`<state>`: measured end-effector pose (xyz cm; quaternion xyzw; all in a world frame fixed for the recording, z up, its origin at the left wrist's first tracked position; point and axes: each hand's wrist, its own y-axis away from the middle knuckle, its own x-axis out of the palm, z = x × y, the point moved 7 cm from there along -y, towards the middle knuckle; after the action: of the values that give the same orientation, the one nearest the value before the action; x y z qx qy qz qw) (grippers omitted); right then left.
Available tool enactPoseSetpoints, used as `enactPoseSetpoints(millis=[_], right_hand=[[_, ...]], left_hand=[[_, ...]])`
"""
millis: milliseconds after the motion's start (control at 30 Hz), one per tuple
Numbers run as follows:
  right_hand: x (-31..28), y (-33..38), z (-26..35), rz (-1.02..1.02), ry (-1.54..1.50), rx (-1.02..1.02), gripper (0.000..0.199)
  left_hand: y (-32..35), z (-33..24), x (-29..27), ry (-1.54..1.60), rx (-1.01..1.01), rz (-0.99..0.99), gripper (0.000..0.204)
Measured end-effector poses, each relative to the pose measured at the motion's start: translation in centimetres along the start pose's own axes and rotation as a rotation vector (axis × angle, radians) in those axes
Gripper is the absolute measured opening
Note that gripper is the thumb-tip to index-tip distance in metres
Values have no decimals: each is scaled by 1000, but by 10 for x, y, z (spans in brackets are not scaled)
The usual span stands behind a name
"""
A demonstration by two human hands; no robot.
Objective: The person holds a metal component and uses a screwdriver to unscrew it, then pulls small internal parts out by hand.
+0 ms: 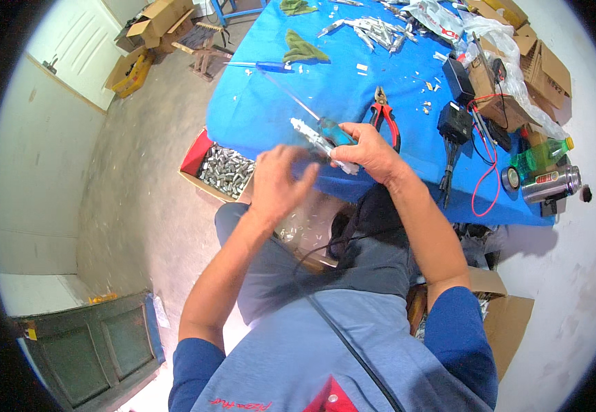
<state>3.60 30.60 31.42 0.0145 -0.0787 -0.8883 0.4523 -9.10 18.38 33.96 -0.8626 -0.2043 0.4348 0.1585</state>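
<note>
My right hand (373,152) is closed around the teal handle of a screwdriver (338,132), whose thin shaft points up and to the left. The same hand also grips a long white and silver piece (314,137), its exact kind unclear. Just left of that piece is my left hand (281,180), slightly blurred, thumb and fingers apart and seemingly holding nothing. Pliers with red and black handles (384,118) lie on the blue-covered table (257,103), beyond my right hand. A second screwdriver with a blue handle (270,67) rests near the table's left edge.
Below the table's left edge stands a box of small metal cylinders (226,172). Several white-silver pieces (380,33) are heaped at the far side, near a green cloth (303,49). On the right are black adapters (454,122), red cable (494,182), a steel flask (551,184) and a green bottle (542,154).
</note>
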Motion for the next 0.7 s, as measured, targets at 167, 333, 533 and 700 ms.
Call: enactPoseSetpoints(millis=[167, 333, 533, 700], right_hand=[[-16, -9, 11, 210, 294, 43, 33], [-26, -32, 14, 357, 262, 69, 34], [-42, -74, 24, 202, 567, -118, 35], [-71, -35, 49, -400, 519, -169, 35]], left_hand=[[-37, -5, -11, -94, 103, 21, 35], [-46, 4, 17, -119, 191, 230, 37], [-50, 42, 37, -68, 69, 236, 25], [-52, 55, 30, -158, 14, 133, 26]])
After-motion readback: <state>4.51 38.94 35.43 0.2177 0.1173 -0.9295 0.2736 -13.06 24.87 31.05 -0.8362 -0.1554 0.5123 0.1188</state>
